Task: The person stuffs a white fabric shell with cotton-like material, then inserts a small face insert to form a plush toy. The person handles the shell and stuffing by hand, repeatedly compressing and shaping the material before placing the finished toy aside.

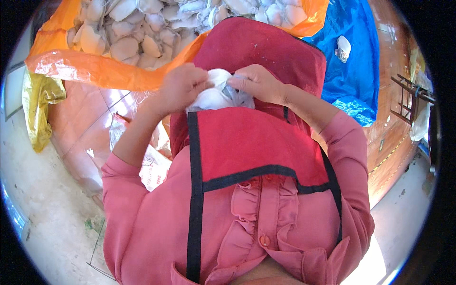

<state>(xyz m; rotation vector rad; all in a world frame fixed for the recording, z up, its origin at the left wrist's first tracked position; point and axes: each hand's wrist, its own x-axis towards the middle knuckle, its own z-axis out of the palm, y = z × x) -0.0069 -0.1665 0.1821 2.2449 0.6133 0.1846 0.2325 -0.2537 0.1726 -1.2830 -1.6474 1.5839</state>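
Over my lap I hold a white, rounded, padded-looking piece (219, 78), and its exact kind I cannot make out. My left hand (183, 89) pinches its left edge between thumb and fingers. On the other edge my right hand (260, 83) is closed, with the thumb laid across the piece. More white and greyish material hangs below, between my hands and the top of my red apron (261, 142). Just beyond, a heap of similar rounded white pieces (142, 33) lies on an orange plastic sheet (95, 66).
A blue plastic sheet (349, 80) lies to the right, bearing one small white piece (343, 49). Yellow plastic (38, 109) hangs at the far left. White printed bags (154, 164) rest beside my left arm. A dark rack (409, 97) stands on the right. Reddish tiles (78, 114) cover the floor.
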